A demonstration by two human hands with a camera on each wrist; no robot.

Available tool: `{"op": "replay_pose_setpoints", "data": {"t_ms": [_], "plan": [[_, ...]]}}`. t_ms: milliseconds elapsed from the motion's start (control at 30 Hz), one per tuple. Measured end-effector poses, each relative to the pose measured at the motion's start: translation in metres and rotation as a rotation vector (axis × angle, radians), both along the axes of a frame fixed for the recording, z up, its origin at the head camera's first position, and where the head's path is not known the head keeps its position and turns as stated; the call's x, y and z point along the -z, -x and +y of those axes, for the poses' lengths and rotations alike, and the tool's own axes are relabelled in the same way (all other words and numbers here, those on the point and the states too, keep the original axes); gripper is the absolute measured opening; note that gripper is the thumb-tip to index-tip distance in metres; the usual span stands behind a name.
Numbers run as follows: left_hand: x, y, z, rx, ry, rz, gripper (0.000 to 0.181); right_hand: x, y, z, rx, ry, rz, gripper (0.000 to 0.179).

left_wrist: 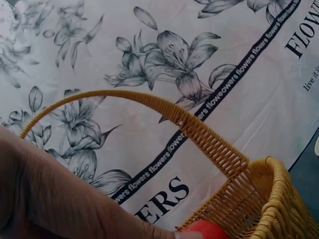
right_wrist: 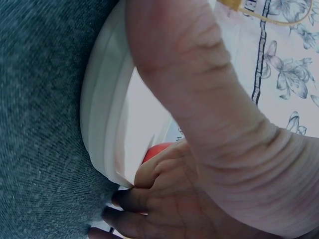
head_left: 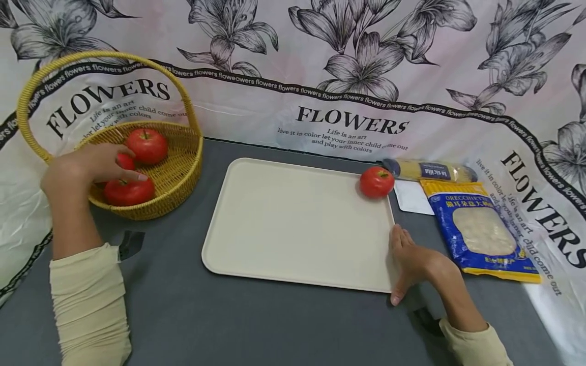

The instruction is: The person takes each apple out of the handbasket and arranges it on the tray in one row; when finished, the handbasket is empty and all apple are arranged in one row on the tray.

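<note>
In the head view my left hand point(head_left: 89, 165) reaches into the yellow wicker basket point(head_left: 183, 178), fingers and thumb bent around a mostly hidden tomato point(head_left: 125, 161). Two other tomatoes lie beside it, one behind point(head_left: 146, 146) and one in front point(head_left: 129, 192) under the thumb. In the left wrist view the thumb tip meets a red tomato point(left_wrist: 207, 230). At the cream tray point(head_left: 297, 229), my right hand point(head_left: 414, 262) rests against the right edge, fingers extended, thumb by the near corner. Another tomato point(head_left: 377, 182) sits at the tray's far right corner.
Right of the tray lie a blue and yellow pasta bag point(head_left: 480, 229), a clear pasta packet point(head_left: 432, 171) and a white card point(head_left: 413, 198). The basket's tall handle point(head_left: 187, 101) arches above it. A flower-printed sheet point(head_left: 256, 107) borders the grey tabletop point(head_left: 256, 320).
</note>
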State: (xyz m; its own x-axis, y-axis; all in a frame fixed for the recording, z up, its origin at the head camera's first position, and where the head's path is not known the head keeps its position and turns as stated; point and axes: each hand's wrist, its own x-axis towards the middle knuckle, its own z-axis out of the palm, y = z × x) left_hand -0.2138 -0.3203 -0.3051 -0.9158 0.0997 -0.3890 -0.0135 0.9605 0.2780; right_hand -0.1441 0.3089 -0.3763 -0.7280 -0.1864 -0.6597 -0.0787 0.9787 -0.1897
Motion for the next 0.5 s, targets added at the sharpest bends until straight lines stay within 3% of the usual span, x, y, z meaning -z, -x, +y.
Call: {"op": "replay_pose_setpoints", "data": {"t_ms": [200, 367, 500], "plan": [[0.0, -0.004, 0.006, -0.053, 0.076, -0.06, 0.094, -0.002, -0.003, 0.0, -0.016, -0.011, 0.009, 0.171], [0.002, -0.003, 0.012, -0.022, 0.09, -0.078, 0.095, -0.003, -0.001, 0.002, -0.023, -0.029, 0.011, 0.171], [0.003, -0.004, 0.013, -0.055, 0.092, -0.102, 0.098, -0.003, -0.001, 0.002, -0.017, -0.022, 0.008, 0.172]]}}
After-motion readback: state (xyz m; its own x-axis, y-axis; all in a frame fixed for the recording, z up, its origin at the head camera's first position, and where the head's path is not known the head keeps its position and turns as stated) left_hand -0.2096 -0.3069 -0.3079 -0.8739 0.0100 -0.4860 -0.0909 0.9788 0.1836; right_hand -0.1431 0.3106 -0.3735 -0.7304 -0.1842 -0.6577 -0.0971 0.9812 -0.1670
